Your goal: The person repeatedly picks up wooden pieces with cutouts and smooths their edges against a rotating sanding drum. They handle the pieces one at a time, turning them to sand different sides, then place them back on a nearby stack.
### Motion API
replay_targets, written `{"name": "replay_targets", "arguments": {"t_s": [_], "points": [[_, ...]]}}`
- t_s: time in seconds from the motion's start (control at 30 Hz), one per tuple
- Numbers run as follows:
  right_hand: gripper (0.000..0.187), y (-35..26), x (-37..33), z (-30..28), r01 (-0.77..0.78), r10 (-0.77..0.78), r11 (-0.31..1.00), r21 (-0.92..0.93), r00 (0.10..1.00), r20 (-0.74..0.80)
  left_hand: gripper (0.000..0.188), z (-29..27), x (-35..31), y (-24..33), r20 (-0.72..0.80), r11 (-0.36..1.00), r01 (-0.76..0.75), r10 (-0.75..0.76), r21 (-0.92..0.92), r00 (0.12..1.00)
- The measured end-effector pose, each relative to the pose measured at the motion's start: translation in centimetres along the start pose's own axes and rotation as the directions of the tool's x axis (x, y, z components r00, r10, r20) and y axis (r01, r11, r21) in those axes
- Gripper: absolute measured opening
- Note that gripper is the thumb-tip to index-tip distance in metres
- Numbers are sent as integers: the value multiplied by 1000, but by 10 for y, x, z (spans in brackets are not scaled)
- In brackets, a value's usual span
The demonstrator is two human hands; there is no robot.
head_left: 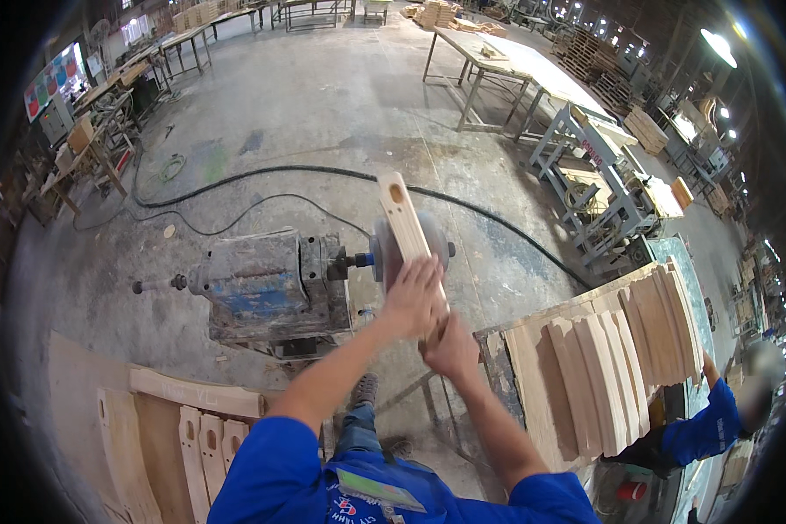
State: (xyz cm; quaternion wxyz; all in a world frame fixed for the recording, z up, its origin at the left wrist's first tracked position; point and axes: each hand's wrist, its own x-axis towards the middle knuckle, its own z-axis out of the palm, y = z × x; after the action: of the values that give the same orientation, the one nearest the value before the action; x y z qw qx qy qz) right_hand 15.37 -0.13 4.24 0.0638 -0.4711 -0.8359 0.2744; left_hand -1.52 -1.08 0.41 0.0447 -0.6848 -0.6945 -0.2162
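Slotted wooden piece point(410, 229) was at frame centre, overlapping the grey wheel point(439, 237). Left hand point(413, 299) lay flat across its middle, apparently to apply even pressure; right hand point(454, 347) gripped the lower end closely, presumably to steer.

Blurred wheel point(437, 236), partly hidden behind wooden piece point(408, 223)

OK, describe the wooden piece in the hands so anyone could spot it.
Find the scuffed blue and grey metal motor left of centre, then look right to the round grey wheel. Crossing that wheel in view is a pale wooden slat with an oval slot near its far end. Unlike the slotted wooden pieces at lower left, it's gripped by the left hand and right hand.
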Motion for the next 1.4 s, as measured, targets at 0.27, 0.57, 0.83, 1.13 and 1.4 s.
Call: {"name": "replay_targets", "arguments": {"t_s": [0.27, 0.57, 0.83, 1.13, 1.4], "points": [[68, 45, -103, 10, -107, 108, 993, -41, 994, 26, 80, 20, -73, 84, -31, 973, -16, 9, -232, 999], [86, 73, -72, 47, 4, -85, 817, 577, 990, 113, 60, 5, -63, 59, -27, 988, -132, 130, -74, 991], [82, 80, -55, 57, -729, -660, -576, 369, 681, 316, 48, -9, 9, 60, -9, 949, -176, 179, -261, 984], [100, 163, -225, 40, -748, -578, -395, 533, 654, 488, 82, 6, -115, 151, -200, 831, 97, -243, -548, 949], [105, 105, -172, -17, -280, -131, 462, 842, 917, 377, 36, -14, -58, 136, 447, -507, 166, -504, -846, 739]]}}
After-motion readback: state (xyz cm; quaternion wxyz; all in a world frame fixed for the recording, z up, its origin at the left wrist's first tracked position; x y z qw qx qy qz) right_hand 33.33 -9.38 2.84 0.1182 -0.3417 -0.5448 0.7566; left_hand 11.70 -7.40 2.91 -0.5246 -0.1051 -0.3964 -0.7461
